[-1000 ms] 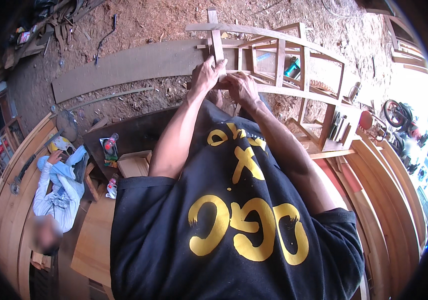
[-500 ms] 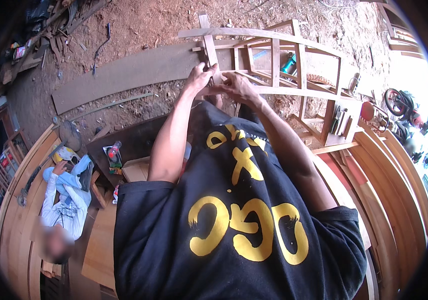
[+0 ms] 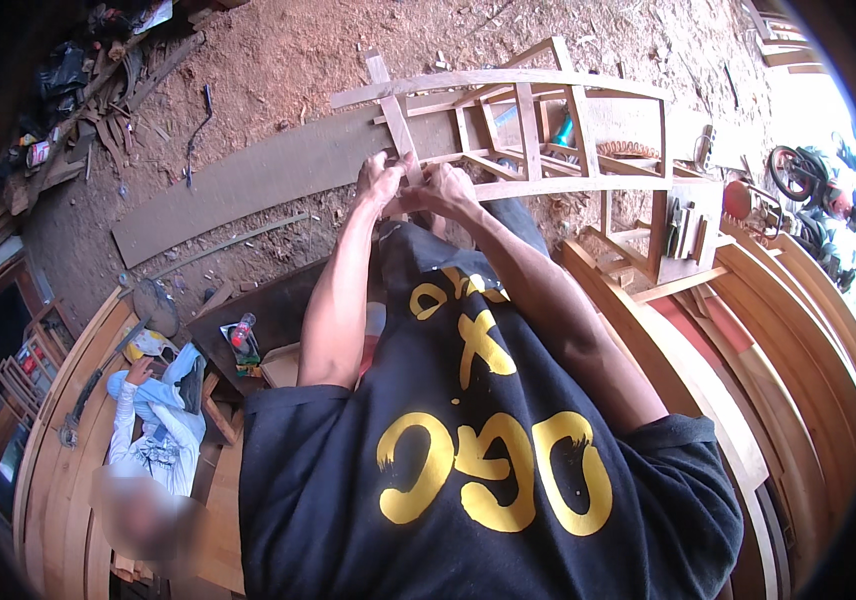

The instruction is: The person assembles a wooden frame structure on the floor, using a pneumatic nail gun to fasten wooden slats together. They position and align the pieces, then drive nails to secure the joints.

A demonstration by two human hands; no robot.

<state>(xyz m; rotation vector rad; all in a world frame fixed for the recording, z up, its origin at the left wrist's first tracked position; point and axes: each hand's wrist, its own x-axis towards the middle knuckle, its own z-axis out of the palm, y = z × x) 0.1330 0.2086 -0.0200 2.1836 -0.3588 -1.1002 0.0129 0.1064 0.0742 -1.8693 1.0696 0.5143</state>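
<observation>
**Pale wood slat pinched at the chair frame**

Bare timber is filling the head view: both hands are meeting on 1 upright slat [image 3: 395, 118]. Left hand [image 3: 380, 181] and right hand [image 3: 443, 190] are pinching its lower end, equally near; its long axis is running away beyond the fingertips, across the smooth, squared wooden frame [image 3: 548, 130].

Both hands meet at a slanted wooden slat [image 3: 395, 118] of an unfinished wooden chair frame [image 3: 558, 130]: the left hand [image 3: 380, 182] grips the slat's near end, the right hand [image 3: 440, 190] closes just beside it. A long flat board [image 3: 248, 182] lies on the sawdust floor [image 3: 298, 60] far left. Near left, another person [image 3: 153, 440] reclines on curved planks [image 3: 58, 450]
</observation>
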